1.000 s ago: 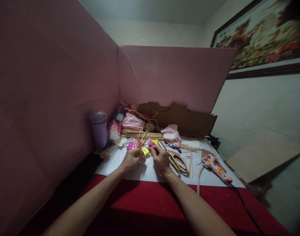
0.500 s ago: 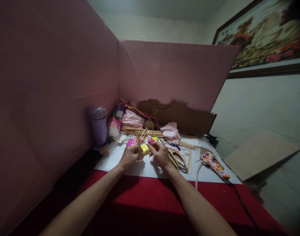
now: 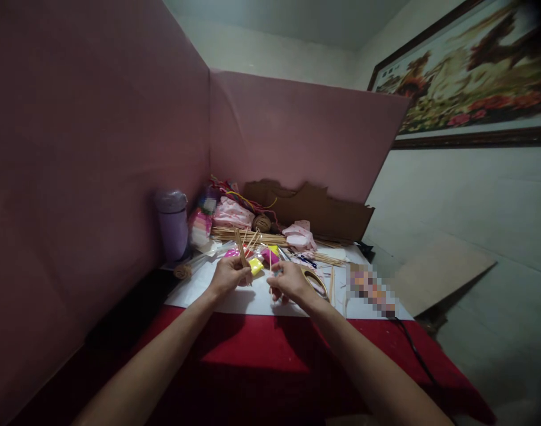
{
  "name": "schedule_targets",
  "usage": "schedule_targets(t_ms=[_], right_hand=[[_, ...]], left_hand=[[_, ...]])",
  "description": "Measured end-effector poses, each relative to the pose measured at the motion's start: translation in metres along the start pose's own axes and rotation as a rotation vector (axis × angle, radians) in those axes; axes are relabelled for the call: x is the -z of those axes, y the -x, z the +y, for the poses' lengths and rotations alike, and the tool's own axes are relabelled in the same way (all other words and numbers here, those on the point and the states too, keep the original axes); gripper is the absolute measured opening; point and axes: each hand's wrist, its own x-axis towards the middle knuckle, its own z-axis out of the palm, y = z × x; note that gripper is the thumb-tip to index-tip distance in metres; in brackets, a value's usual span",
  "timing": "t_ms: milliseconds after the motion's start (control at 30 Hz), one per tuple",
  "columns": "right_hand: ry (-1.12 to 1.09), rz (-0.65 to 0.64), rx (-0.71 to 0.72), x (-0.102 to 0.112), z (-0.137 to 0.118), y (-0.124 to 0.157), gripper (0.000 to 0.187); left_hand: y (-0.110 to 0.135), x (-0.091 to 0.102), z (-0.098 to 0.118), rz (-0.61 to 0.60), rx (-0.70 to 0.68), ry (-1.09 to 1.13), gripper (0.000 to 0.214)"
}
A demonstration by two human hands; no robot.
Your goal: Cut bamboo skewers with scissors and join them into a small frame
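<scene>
Pinched in my left hand is a small bundle of thin wooden sticks, standing nearly upright and leaning a little left. My right hand grips a single thin stick, held upright between thumb and fingers. A gap separates the two hands over the white sheet. Yellow packet lies just beyond and between them, with a magenta packet behind. The scissors rest beside my right wrist, partly covered by it.
A purple bottle stands at left. Behind lie a long pile of sticks, a twine ball, pink cloth and torn cardboard. A blurred tool with a black cord lies right. Red cloth covers the front.
My hands have moved further apart, and the single stick in my right hand sits lower. The view has turned slightly right.
</scene>
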Motion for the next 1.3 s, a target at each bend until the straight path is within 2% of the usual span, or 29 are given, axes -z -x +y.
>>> schedule_targets(t_ms=[133,200,300,433,500,600,733,800,867,967,1067,1133,1233,1300], right_hand=[[0.157,-0.058,-0.034,-0.002,0.011,0.015,0.018],[0.307,-0.006,0.027,-0.004,0.015,0.015,0.010],[0.530,0.119,0.179,-0.004,0.013,0.011,0.012],[0.678,0.309,0.384,0.006,0.002,0.011,0.021],[0.617,0.338,0.479,0.011,-0.005,0.012,0.028],[0.319,0.144,0.513,0.012,-0.018,0.012,0.033],[-0.052,-0.149,0.394,0.008,-0.034,0.009,0.034],[-0.146,-0.262,0.357,0.006,-0.038,0.009,0.035],[-0.197,-0.312,0.349,0.005,-0.039,0.008,0.037],[-0.210,-0.287,0.364,0.005,-0.039,0.006,0.037],[-0.193,-0.257,0.385,0.009,-0.041,0.001,0.037],[-0.169,-0.221,0.408,0.011,-0.044,-0.003,0.038],[-0.138,-0.119,0.479,0.012,-0.045,-0.006,0.036],[-0.103,-0.047,0.535,0.010,-0.043,-0.006,0.035]], left_hand=[[0.002,0.000,-0.001,0.023,-0.044,-0.038,0.015],[0.003,0.000,-0.001,0.009,-0.051,-0.048,0.014],[0.005,0.001,0.001,-0.029,-0.025,-0.023,0.016],[0.011,0.002,0.007,-0.202,0.065,0.079,0.028],[0.015,0.003,0.009,-0.322,0.097,0.114,0.031],[0.020,0.002,0.011,-0.511,0.094,0.118,0.029],[0.024,0.003,0.011,-0.736,0.095,0.071,0.024],[0.025,0.003,0.010,-0.791,0.115,0.066,0.023],[0.026,0.003,0.010,-0.805,0.134,0.070,0.023],[0.027,0.001,0.011,-0.750,0.144,0.068,0.025],[0.025,0.000,0.013,-0.625,0.117,0.082,0.029],[0.022,0.000,0.015,-0.435,0.056,0.123,0.034],[0.016,0.004,0.016,-0.084,-0.006,0.198,0.038],[0.013,0.007,0.014,0.030,-0.002,0.208,0.038]])
